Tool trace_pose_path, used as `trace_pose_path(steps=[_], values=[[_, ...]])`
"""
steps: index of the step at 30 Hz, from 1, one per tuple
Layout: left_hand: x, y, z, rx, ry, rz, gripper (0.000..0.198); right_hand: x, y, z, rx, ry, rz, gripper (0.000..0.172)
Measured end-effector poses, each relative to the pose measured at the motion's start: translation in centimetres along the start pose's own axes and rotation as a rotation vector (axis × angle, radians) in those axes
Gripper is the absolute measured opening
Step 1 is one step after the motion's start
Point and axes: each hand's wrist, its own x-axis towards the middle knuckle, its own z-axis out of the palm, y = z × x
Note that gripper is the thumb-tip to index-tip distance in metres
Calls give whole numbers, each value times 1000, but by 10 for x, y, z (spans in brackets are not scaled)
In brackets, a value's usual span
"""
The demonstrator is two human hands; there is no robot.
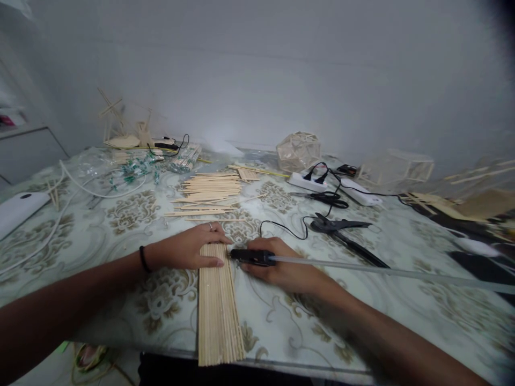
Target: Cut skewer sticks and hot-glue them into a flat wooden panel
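A flat panel of wooden sticks (219,316) laid side by side reaches over the table's front edge. My left hand (197,246) grips its far end, thumb on top and fingers across the far edge. My right hand (277,260) is wrapped round a black glue gun (252,257), whose tip is close to the panel's right edge near the far end. A long clear glue stick (362,266) runs out of the gun's back to the right. Beyond the hands lies a pile of loose sticks (211,186).
Pliers (341,225), black-handled scissors (328,198) and a white power strip (308,182) with a black cable lie to the right. Wooden polyhedron frames (298,151) stand by the wall. Plastic packaging (137,166) and a white device (22,209) are at left.
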Motion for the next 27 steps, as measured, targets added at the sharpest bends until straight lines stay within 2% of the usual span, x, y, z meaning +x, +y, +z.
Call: trace_pose_path(steps=[4,11,27], values=[[0,2,0,-7,-5,-85,58,1,1,0,-27,8,7,13],[0,1,3,-51,18,-172,68,4,0,2,-46,72,45,15],[2,2,4,-93,34,-201,68,11,-1,2,-9,92,124,18]])
